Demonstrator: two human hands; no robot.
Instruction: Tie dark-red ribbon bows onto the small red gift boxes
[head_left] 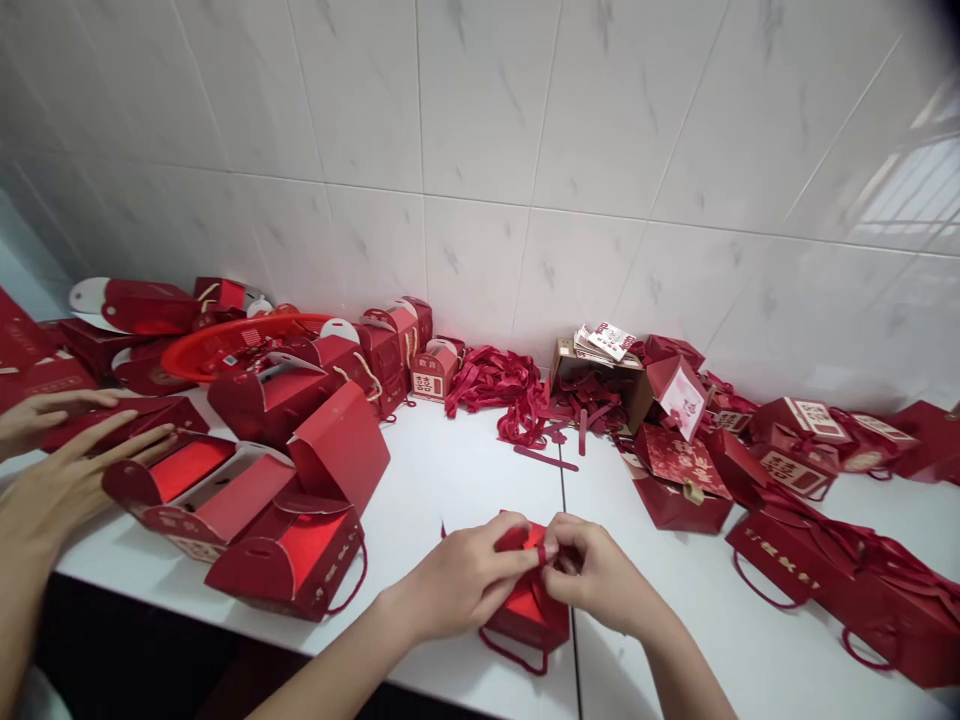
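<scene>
A small red gift box (529, 620) with a red cord handle stands on the white table in front of me. My left hand (469, 575) is closed at the box top, its fingertips on a dark red ribbon (542, 554). From the other side my right hand (596, 578) pinches the same ribbon, fingers bent in. The ends of the ribbon are hidden behind the fingers. Left of my arm sit several open red gift boxes (300, 565). Beyond my hands lie a heap of red ribbons (499, 385) and a few loose flat strips (546, 458).
At the left, another person's hands (82, 470) touch a red box. An orange-red basket (180, 355) stands behind. A cardboard box (637, 395) with cards (611, 342) is near the tiled wall. Ribbon-tied boxes (847, 580) fill the right. A seam (576, 665) crosses the table.
</scene>
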